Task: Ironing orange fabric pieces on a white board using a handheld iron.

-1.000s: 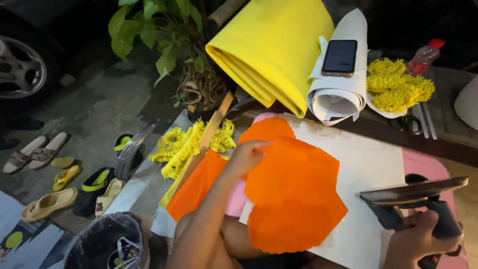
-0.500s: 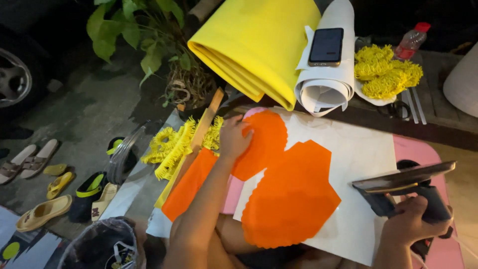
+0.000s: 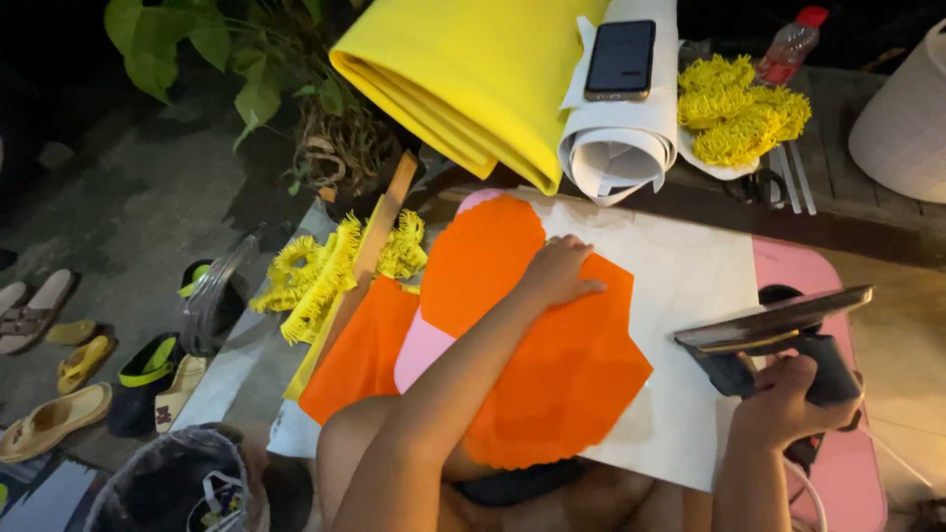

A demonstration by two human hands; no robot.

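My left hand [image 3: 562, 273] lies flat, fingers spread, on an orange foam piece [image 3: 552, 365] that rests on a white sheet [image 3: 690, 266] over a pink board [image 3: 788, 271]. My right hand [image 3: 783, 399] grips the dark handle of a clothes iron [image 3: 774, 325], held tilted up off the sheet at the right, its flat soleplate facing upward. A second orange piece [image 3: 360, 350] lies left of the first, beside a pink cutout [image 3: 424, 350].
A yellow foam roll [image 3: 463, 69] and a white paper roll [image 3: 616, 148] with a phone [image 3: 621, 59] on it lie at the far edge. Yellow fringe pieces [image 3: 739, 108] fill a plate; more fringe [image 3: 315, 276] and a wooden ruler [image 3: 370, 256] lie left. Sandals [image 3: 59, 365] and a bin [image 3: 172, 488] are on the ground.
My left hand has slid right and nearer across the orange piece, pressing it flat. The iron stays raised in my right hand; the view has shifted slightly.
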